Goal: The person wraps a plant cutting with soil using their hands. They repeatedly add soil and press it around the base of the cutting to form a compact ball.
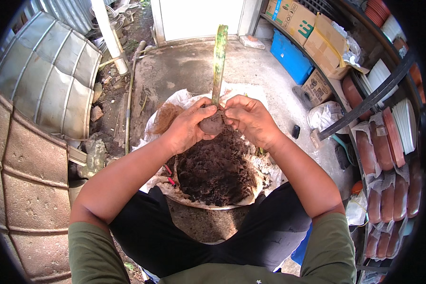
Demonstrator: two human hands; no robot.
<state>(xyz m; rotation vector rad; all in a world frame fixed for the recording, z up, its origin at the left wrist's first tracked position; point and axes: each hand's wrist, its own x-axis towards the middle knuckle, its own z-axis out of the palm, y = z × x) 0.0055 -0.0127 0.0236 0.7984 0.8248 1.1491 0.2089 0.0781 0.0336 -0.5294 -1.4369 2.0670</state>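
In my left hand (190, 126) is a dark, soil-covered root ball (212, 122), held between thumb and fingers. A tall, narrow, mottled green and yellow leaf (219, 60) stands upright from its top. My right hand (250, 119) pinches at the right side of the root ball near the leaf's base; what lies between those fingertips is too small to tell. Brown fiber (167, 118) lies beyond my left hand, on a whitish sack. Below both hands, dark crumbly soil (216, 170) is heaped on the sack, with a small red-handled tool (171, 181) at its left edge.
Metal shelving on the right holds cardboard boxes (293, 21) and stacked brown plastic planters (380, 145). A blue bin (291, 53) stands beneath the boxes. A slanting black bar (365, 99) juts in from the right. Corrugated panels (49, 71) and a white post (110, 35) stand at the left.
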